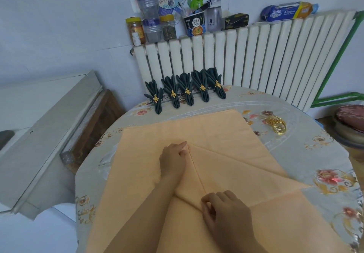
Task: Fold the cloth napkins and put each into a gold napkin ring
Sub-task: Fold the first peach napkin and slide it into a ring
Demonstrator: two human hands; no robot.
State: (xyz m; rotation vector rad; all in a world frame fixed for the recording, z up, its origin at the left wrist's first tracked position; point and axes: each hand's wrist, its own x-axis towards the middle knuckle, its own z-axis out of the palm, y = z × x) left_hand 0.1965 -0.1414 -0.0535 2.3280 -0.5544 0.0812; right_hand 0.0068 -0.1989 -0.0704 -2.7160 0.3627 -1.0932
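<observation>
Napkin (206, 134), peach in colour, lies spread on the round worktop (295, 103), with one corner folded over so that its hemmed edge runs down the middle. Left hand (173, 159) rests at the far end of this edge, fingers curled, fingertips on the fold point. Right hand (224, 211) is at the near end and pinches the edge between thumb and curled fingers. Loose gold rings (277, 125) lie to the right, apart from the cloth. Five green napkins (187, 90) in rings stand in a row at the far side.
</observation>
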